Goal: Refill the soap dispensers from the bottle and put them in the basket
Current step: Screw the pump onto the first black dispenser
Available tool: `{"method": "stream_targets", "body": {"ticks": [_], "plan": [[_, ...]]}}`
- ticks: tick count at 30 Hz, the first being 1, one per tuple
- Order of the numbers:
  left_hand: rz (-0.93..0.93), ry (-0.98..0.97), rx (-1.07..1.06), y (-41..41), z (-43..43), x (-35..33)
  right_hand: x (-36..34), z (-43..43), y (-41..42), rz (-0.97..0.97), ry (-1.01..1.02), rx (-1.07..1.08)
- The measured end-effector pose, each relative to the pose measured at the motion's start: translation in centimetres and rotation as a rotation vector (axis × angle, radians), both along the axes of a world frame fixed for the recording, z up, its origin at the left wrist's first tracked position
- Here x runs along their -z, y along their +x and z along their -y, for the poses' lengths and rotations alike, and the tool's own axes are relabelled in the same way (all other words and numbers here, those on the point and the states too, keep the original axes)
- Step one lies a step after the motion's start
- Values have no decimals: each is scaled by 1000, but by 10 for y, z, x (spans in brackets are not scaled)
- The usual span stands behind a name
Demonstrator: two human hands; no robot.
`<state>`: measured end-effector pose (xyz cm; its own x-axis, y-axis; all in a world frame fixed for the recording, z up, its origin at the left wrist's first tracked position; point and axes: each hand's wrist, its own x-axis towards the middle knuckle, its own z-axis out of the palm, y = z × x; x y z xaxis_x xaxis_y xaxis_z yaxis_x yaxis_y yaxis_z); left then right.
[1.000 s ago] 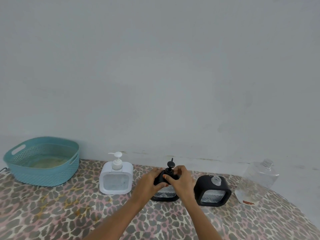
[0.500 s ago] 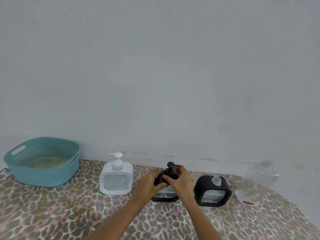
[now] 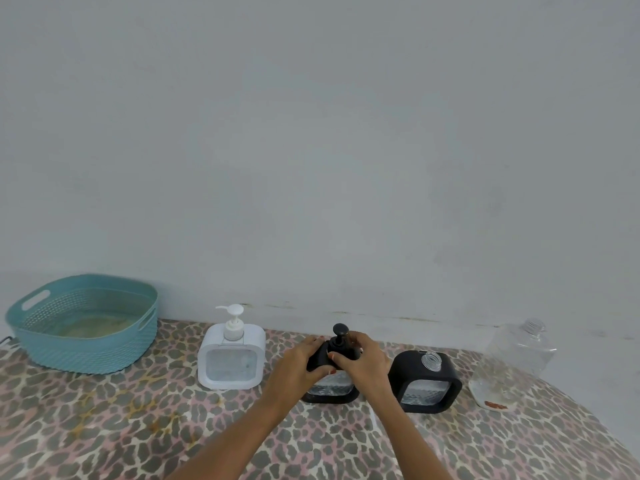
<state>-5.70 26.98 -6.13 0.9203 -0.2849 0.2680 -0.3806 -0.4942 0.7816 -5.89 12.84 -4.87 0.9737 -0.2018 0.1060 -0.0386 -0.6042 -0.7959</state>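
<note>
A black soap dispenser stands mid-table. My left hand grips its left shoulder. My right hand wraps its black pump at the neck. To its left stands a white dispenser with its pump on. Just right of my hands sits a second black dispenser, its threaded neck bare, without a pump. The clear refill bottle stands uncapped at the far right. A teal basket sits at the far left, nothing in it.
The table wears a leopard-print cloth and butts against a plain grey wall. Its right edge curves away just beyond the bottle. A dark cable end shows left of the basket.
The black pump's head has turned between the frames, now facing the camera and sitting lower on the neck. My right hand's fingers have shifted around it; the left hand stays put.
</note>
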Motion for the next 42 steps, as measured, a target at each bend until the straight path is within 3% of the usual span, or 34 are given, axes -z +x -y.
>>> {"method": "stream_targets", "body": {"ticks": [5,12,17,24,32,36,42], "plan": [[-4,6,-3,1,1,0,-2,-6,0,-6,20,36],[-3,6,2,2,1,1,-6,5,-1,-57,-55,-125],[-9,13,-11,2,0,2,-15,1,-2,-55,-251,2],[-5,-1,2,0,0,0,-7,-12,-4,17,-89,142],[1,-1,-2,1,0,0,-11,-1,-7,11,-27,-122],[-7,15,-4,1,0,1,-13,-3,-8,0,-162,13],[-7,9,-5,0,0,1,-19,-8,-10,0,-158,115]]}}
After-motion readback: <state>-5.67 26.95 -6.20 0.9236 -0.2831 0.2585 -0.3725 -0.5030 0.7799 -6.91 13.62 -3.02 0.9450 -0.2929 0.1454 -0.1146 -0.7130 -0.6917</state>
